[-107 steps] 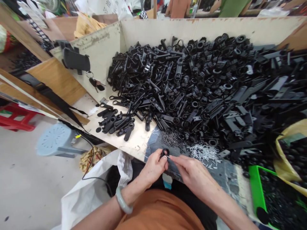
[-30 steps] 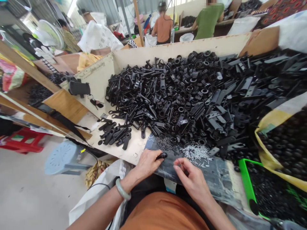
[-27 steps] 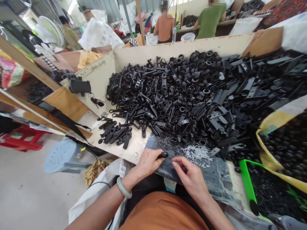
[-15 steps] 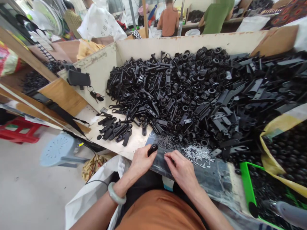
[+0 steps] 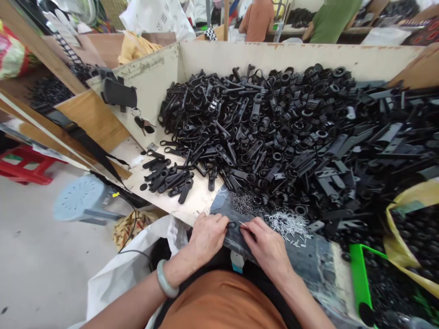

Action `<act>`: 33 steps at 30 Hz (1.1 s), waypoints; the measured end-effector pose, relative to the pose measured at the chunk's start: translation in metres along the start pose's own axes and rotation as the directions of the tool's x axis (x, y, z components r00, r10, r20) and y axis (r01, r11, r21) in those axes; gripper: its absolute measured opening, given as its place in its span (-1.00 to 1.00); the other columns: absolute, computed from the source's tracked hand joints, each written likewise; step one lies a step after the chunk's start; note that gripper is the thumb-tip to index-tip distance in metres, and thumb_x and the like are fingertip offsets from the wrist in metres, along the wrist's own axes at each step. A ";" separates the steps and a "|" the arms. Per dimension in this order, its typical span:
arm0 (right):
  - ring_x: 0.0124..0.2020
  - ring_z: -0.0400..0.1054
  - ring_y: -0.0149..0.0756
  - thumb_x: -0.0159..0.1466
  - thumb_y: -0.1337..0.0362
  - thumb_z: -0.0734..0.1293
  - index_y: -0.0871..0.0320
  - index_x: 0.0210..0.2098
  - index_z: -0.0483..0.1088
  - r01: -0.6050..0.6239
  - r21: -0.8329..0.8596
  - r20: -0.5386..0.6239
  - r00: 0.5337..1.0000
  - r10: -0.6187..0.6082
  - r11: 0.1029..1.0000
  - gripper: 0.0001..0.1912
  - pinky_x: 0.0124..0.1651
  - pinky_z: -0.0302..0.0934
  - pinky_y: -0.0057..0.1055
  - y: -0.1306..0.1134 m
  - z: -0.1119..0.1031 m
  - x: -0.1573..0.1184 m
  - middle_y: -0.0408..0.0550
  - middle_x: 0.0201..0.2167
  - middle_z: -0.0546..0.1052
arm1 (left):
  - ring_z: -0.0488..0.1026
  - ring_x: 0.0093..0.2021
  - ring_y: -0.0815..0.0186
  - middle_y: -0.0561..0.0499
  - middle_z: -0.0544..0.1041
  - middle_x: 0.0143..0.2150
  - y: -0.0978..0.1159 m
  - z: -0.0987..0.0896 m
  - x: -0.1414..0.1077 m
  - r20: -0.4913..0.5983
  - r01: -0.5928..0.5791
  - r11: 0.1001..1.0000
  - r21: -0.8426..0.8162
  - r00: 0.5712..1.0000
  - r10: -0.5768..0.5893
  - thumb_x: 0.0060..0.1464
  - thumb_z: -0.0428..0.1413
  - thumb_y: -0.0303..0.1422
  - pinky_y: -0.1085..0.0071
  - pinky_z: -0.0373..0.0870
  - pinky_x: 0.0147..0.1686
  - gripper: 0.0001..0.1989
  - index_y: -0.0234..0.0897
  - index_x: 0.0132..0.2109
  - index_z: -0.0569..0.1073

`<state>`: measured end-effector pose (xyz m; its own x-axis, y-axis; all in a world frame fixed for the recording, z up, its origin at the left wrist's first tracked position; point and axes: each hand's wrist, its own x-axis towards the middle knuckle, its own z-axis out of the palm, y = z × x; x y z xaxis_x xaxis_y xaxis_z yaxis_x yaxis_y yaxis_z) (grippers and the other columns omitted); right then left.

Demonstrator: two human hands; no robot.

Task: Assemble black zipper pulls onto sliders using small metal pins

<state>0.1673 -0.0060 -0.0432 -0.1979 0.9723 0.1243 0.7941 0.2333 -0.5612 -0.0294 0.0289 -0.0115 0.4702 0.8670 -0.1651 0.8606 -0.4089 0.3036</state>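
My left hand (image 5: 210, 235) is closed around a black plastic part (image 5: 232, 225) whose ring-shaped end sticks out past the fingers. Close to that ring, the fingertips of my right hand (image 5: 265, 242) pinch a thin silvery pin (image 5: 243, 224). The pin points toward the part, with a small gap between them. Beyond my right hand lies a heap of silvery pins (image 5: 290, 226). Left of it is a patch of tiny dark metal pieces (image 5: 242, 202). Several black lever-like parts (image 5: 169, 179) lie on the board at the left.
A large pile of black plastic parts (image 5: 254, 132) fills the walled bench. At right stand a green crate (image 5: 357, 269) and a yellow-edged sack (image 5: 398, 233). Keys (image 5: 144, 124) hang on the left wall. A blue stool (image 5: 80, 196) is at lower left; people are behind the bench.
My left hand has turned over with the black part, whose ring end now faces my right hand. My right hand has shifted slightly right in view with the pin. The whole view has shifted.
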 end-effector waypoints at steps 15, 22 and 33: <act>-0.41 0.48 -0.32 0.51 0.20 0.09 0.04 -0.17 0.56 0.132 -0.061 0.101 0.987 -0.125 0.989 -0.60 -0.39 0.25 -0.46 0.004 -0.009 0.009 -0.05 -0.34 0.54 | 0.35 -0.44 0.33 0.10 0.44 -0.51 -0.006 0.002 0.002 -0.039 0.211 0.755 -0.621 0.954 -0.298 0.18 0.10 -0.28 0.42 0.16 -0.39 -0.76 -0.24 -0.44 0.42; -0.48 0.40 -0.30 0.38 0.05 0.30 0.07 -0.30 0.59 -0.115 0.385 0.009 0.993 0.121 0.916 -0.70 -0.42 0.24 -0.40 0.002 -0.016 0.008 -0.05 -0.42 0.58 | 0.05 -0.59 0.48 0.21 0.24 -0.63 0.009 -0.015 -0.002 0.314 0.317 -0.042 -0.947 0.899 -0.306 0.01 0.26 -0.07 0.49 -0.09 -0.58 -0.63 -0.32 -0.26 0.49; -0.61 -0.01 -0.54 0.06 -0.02 0.57 0.11 -0.38 0.60 -0.253 0.946 0.138 0.881 0.453 0.204 -0.67 -0.64 -0.09 -0.55 -0.038 -0.008 0.029 -0.12 -0.40 0.45 | 0.11 -0.58 0.54 0.20 0.28 -0.57 0.034 -0.015 0.001 0.332 0.229 -0.365 -0.902 0.910 -0.250 -0.07 0.39 -0.17 0.55 -0.02 -0.57 -0.63 -0.33 -0.31 0.45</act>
<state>0.1365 0.0136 -0.0118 0.1060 0.9603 -0.2580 -0.3314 -0.2105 -0.9197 -0.0028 0.0206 0.0129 0.2776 0.7964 -0.5373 -0.3831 0.6046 0.6983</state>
